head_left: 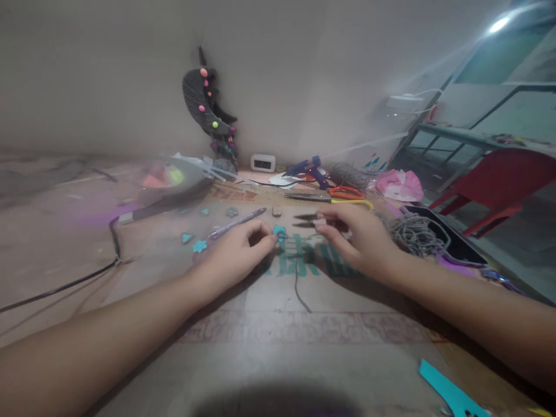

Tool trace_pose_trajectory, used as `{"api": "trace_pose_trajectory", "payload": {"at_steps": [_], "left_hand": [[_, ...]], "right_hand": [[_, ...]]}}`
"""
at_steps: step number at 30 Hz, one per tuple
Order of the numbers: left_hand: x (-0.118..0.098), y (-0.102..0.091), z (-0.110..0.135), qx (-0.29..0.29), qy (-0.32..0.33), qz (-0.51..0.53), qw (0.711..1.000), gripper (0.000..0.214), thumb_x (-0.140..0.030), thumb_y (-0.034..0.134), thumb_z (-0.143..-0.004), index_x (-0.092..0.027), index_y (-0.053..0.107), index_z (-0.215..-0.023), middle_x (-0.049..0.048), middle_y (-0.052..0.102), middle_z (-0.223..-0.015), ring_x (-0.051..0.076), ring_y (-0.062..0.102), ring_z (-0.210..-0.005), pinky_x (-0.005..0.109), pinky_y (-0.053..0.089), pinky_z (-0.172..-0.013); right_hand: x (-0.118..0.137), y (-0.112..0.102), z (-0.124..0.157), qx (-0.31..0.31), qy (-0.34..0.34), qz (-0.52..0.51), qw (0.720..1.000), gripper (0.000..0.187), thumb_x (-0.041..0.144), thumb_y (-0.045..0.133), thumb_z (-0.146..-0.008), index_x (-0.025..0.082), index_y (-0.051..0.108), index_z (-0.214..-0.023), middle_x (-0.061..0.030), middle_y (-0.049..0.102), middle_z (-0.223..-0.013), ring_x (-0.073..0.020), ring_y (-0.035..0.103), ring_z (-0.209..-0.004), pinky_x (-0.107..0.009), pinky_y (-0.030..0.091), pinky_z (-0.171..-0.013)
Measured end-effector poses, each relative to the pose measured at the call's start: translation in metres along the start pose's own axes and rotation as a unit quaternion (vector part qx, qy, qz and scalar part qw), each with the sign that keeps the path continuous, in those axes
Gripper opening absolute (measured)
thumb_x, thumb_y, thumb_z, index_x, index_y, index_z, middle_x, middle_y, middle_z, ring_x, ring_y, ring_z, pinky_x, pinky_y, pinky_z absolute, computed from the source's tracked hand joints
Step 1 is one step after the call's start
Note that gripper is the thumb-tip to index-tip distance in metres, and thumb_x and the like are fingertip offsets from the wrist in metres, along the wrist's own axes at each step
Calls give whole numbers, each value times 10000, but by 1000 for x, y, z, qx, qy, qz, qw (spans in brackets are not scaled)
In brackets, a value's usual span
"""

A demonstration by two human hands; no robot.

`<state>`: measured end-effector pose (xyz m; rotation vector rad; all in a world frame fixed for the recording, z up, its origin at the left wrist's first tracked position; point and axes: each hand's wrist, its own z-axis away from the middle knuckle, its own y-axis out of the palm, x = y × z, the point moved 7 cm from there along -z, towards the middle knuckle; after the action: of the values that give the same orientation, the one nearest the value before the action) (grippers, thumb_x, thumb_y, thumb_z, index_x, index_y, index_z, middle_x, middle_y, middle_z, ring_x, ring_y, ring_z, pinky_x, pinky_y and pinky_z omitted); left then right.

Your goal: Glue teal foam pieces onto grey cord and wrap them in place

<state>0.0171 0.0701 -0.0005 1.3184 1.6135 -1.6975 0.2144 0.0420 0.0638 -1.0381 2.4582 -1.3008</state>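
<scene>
My left hand (237,249) pinches a small turquoise flower (280,233) between thumb and forefinger. Grey cord shows on the flower, and a length of grey cord (297,281) trails below it onto the board. In my right hand (360,234) are small thread snips (306,220), their dark blades apart and pointing left at the flower. Beside my left hand lie a second turquoise flower (200,246), a small turquoise triangle (186,238) and a pen (238,223). A grey-and-turquoise flower (232,212) sits farther back.
Orange-and-yellow-handled scissors (308,196), a blue glue gun (306,168) and a white digital clock (263,163) stand toward the wall. A dark tray (464,246) with tangled grey cord (419,234) is at right. A turquoise tool (452,391) lies near front right. A black cable (61,286) crosses the left.
</scene>
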Motion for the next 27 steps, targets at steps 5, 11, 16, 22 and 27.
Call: {"api": "trace_pose_trajectory", "payload": {"at_steps": [5, 11, 16, 22, 27], "left_hand": [[-1, 0, 0, 3, 8, 6, 1000, 229, -390, 563, -902, -215, 571, -755, -10, 619, -724, 177, 562, -700, 305, 406, -642], [-5, -1, 1, 0, 18, 0, 1000, 229, -378, 570, -897, -212, 575, -738, -3, 639, -734, 187, 584, -732, 315, 411, -665], [-4, -1, 2, 1, 3, -9, 1000, 224, -378, 567, -896, -217, 574, -741, -11, 626, -730, 181, 567, -719, 313, 406, -662], [-5, -1, 2, 5, 4, -5, 1000, 216, -370, 563, -896, -217, 584, -745, -3, 633, -728, 184, 563, -710, 317, 406, -648], [-7, -1, 2, 1, 15, -8, 1000, 209, -359, 569, -887, -219, 595, -734, 4, 643, -737, 191, 573, -725, 321, 415, -662]], "right_hand": [[10, 12, 16, 46, -39, 7, 998, 268, 382, 509, -1009, 196, 700, -984, -62, 715, -771, -180, 605, -652, -306, 432, -631], [8, 16, 14, 34, -44, 25, 998, 289, 389, 508, -1016, 187, 714, -1023, -65, 726, -793, -182, 617, -667, -303, 427, -632], [10, 17, 15, 36, -47, 30, 998, 283, 372, 525, -1013, 168, 721, -1028, -63, 726, -785, -176, 620, -659, -297, 424, -635], [6, 18, 15, 41, -35, 26, 998, 286, 390, 519, -1014, 188, 722, -1021, -62, 734, -811, -175, 624, -678, -290, 425, -643], [4, 19, 16, 49, -28, 18, 998, 277, 385, 522, -1012, 188, 717, -1029, -66, 735, -826, -176, 625, -687, -290, 427, -642]]}}
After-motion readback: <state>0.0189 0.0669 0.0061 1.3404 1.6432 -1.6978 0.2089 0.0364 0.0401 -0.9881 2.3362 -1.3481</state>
